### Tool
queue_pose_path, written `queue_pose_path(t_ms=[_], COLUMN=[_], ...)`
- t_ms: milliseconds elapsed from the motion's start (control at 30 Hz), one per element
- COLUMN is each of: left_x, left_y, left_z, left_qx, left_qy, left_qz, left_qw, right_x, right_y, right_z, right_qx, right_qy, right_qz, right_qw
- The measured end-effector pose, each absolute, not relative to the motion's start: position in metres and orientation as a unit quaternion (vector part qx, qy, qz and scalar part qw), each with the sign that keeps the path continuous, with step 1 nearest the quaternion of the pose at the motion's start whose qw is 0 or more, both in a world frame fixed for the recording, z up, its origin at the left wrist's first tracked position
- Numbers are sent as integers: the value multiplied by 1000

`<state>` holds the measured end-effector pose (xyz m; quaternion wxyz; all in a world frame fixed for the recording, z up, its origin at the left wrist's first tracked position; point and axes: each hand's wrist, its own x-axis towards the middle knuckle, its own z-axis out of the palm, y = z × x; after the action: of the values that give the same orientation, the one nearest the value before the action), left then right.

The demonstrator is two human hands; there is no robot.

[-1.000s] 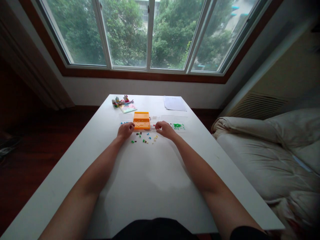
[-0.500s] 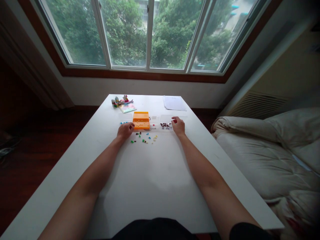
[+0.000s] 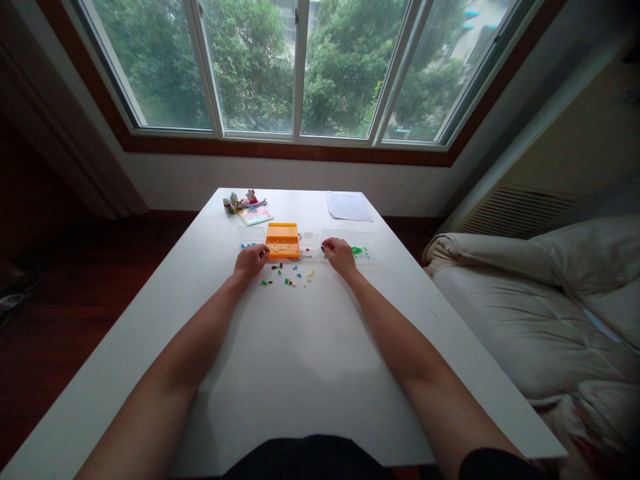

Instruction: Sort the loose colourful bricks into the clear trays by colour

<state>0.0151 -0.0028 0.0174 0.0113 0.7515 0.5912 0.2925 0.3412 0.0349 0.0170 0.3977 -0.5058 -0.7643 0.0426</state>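
An orange plastic box [image 3: 283, 241] stands far out on the white table [image 3: 300, 347]. My left hand [image 3: 251, 260] rests at the box's left front corner with its fingers curled against it. Just right of the box, my right hand [image 3: 341, 256] hovers over a clear tray [image 3: 345, 242] that holds dark and green small pieces [image 3: 358, 251]. Its fingers are bent and what they hold, if anything, is too small to make out. Several tiny coloured bricks [image 3: 289, 275] lie loose on the table between the two hands.
A small heap of toy figures and a coloured card [image 3: 249, 206] lies at the table's far left. Some paper [image 3: 349, 207] lies at the far right. A bed with a pale duvet [image 3: 545, 313] runs along the table's right side. A window spans the wall beyond.
My right hand went from beside the orange box out right to the clear tray, then came back partway left over the dark pieces. My left hand stayed put.
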Motion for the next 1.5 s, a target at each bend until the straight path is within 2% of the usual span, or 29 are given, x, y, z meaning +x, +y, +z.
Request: queue_pose_path(t_ms=[200,333,600,900,1133,1500], left_x=[14,14,14,16,15,14], left_y=[-2,-2,-4,-6,-6,-4], left_z=[16,17,19,22,21,20], left_qx=[751,749,748,746,746,749], left_qy=[591,594,599,602,602,599], left_qz=[293,295,285,284,283,284], left_qw=[15,13,12,17,18,16], right_x=[283,264,261,257,258,310], right_y=[-5,-23,-27,-31,-28,14], right_z=[26,25,22,22,19,31], right_qx=[-341,-307,-339,-311,-312,-471], right_qy=[-897,-923,-917,-929,-920,-760], right_qz=[78,68,45,58,70,138], right_qw=[269,223,203,191,226,426])
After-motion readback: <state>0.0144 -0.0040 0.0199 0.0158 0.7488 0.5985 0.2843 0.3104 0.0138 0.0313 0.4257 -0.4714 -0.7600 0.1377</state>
